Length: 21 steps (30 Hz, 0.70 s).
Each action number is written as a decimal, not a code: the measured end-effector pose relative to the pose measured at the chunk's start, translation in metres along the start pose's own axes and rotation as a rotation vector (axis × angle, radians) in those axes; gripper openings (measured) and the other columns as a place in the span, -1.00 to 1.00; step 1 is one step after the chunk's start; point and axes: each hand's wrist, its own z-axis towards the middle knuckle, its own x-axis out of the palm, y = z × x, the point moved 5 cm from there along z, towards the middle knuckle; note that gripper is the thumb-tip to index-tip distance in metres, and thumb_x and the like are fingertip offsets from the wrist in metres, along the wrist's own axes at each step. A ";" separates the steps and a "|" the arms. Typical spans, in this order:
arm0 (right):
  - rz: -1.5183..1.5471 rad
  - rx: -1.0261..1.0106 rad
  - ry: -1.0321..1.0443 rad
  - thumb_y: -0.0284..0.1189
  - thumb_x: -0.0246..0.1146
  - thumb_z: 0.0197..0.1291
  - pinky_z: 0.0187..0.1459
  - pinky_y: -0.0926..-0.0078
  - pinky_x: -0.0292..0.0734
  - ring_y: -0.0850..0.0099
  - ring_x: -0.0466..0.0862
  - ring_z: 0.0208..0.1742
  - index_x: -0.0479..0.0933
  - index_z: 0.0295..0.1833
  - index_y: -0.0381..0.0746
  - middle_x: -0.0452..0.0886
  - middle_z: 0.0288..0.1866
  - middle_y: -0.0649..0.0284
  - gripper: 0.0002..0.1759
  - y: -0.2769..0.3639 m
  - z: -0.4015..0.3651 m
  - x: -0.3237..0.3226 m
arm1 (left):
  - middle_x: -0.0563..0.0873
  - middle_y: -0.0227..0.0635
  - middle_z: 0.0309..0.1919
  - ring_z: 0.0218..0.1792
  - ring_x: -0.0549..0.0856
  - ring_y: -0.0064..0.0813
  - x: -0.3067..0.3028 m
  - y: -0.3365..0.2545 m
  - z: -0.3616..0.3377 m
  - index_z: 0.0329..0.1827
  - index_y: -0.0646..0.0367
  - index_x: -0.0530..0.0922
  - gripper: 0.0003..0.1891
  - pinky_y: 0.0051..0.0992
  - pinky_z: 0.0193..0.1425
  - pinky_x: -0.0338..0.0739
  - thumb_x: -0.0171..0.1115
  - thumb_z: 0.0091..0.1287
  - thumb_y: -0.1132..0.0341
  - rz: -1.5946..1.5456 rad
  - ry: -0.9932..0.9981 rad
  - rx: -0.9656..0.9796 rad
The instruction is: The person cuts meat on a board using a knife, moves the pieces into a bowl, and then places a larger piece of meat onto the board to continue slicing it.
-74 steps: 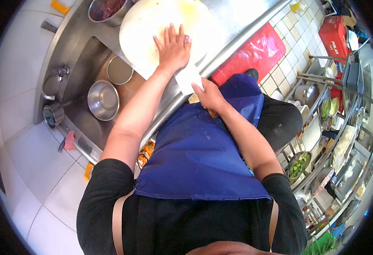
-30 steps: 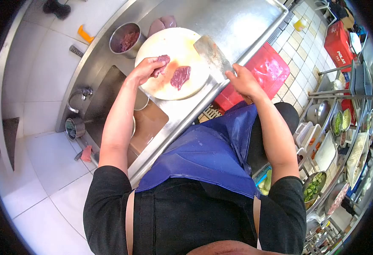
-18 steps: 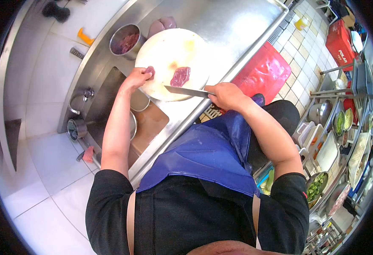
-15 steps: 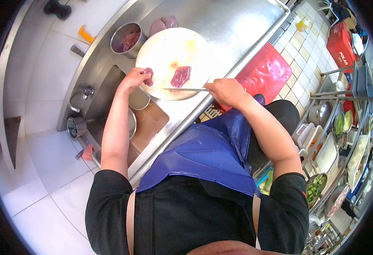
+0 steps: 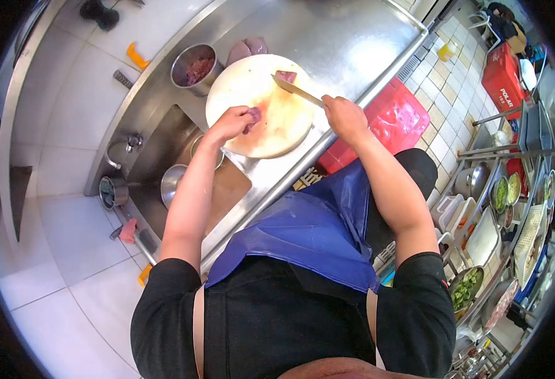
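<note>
A round white cutting board (image 5: pixel 236 79) lies on the steel counter. My left hand (image 5: pixel 230 124) is closed on a small piece of dark red meat (image 5: pixel 252 119) over the board's left half. In my right hand (image 5: pixel 345 117) is a knife (image 5: pixel 299 92), its blade pointing up and left across the board. The blade's tip lies against another piece of dark red meat (image 5: pixel 286 76) near the far edge, partly covering it. Reddish juice stains the board between the two pieces.
A steel pot (image 5: pixel 196 68) with cut meat stands left of the board, and a large pale-purple piece of meat (image 5: pixel 247 49) lies behind it. The sink (image 5: pixel 157 142) holds a metal bowl (image 5: pixel 172 184). A red crate (image 5: pixel 385 126) stands beyond the counter's right edge.
My left hand has moved right, over the board, with its meat. The knife has swung from level to slanting, and the other piece now lies farther up the board beside the blade.
</note>
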 end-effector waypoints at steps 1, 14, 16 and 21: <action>0.031 0.020 0.007 -0.40 0.12 0.49 0.06 -0.12 0.69 -0.09 0.80 0.03 0.65 0.14 -0.17 0.78 -0.08 -0.09 -0.74 -0.001 -0.001 -0.003 | 0.66 -0.54 -0.34 -0.37 0.56 -0.67 0.008 -0.002 0.001 0.02 0.23 0.75 -0.79 -0.55 -0.24 0.51 0.23 0.57 0.30 -0.024 0.043 0.011; 0.157 -0.020 0.198 -0.31 0.15 0.55 0.08 -0.23 0.61 -0.20 0.76 -0.01 0.53 0.15 -0.25 0.77 -0.12 -0.16 -0.74 0.028 -0.028 0.028 | 0.88 -0.16 -0.13 -0.06 0.83 -0.28 -0.040 0.062 0.016 0.08 0.20 0.78 -0.63 -0.32 0.10 0.68 0.54 0.18 0.37 0.469 -0.094 -0.011; 0.162 -0.066 0.191 -0.37 0.10 0.55 0.03 -0.22 0.64 -0.20 0.77 -0.04 0.46 0.16 -0.28 0.76 -0.17 -0.19 -0.76 0.040 -0.031 0.033 | 0.88 -0.14 -0.10 -0.04 0.84 -0.24 -0.053 0.071 0.007 0.08 0.20 0.78 -0.63 -0.29 0.11 0.69 0.52 0.18 0.39 0.522 -0.200 -0.014; 0.065 -0.125 0.216 -0.46 0.09 0.48 -0.07 -0.16 0.70 -0.17 0.79 -0.10 0.45 0.19 -0.28 0.74 -0.18 -0.20 -0.74 0.079 -0.043 0.037 | 0.83 -0.13 -0.05 -0.01 0.82 -0.12 -0.029 0.056 -0.024 -0.01 0.21 0.79 -0.78 -0.24 0.13 0.69 0.45 0.29 0.41 0.488 -0.536 0.252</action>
